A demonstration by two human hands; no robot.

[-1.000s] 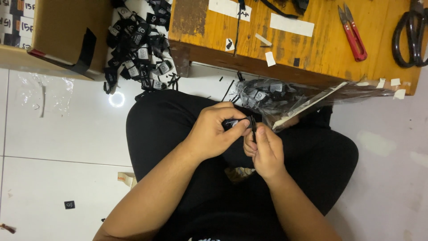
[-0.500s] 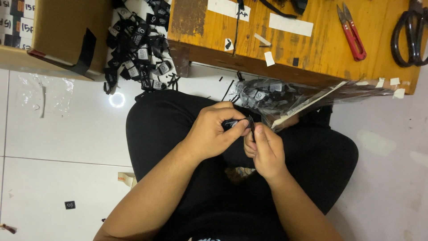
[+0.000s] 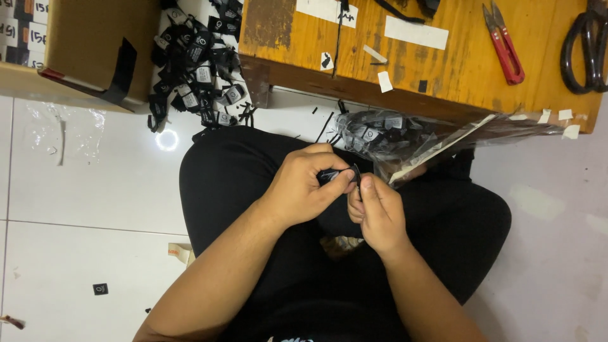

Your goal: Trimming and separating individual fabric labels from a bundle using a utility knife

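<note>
Head view: my left hand (image 3: 304, 187) and right hand (image 3: 377, 212) pinch a small black tag (image 3: 335, 175), glossy, mostly hidden by fingers, over my lap.

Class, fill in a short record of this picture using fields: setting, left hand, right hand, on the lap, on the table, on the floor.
Setting: person seated at a wooden table over a white tiled floor
Left hand: pinches a small black label at the fingertips
Right hand: touches the same label from the other side
On the lap: clear plastic bag of black labels
On the table: red thread snips, black scissors, paper slips
On the floor: heap of black labels beside a cardboard box
</note>
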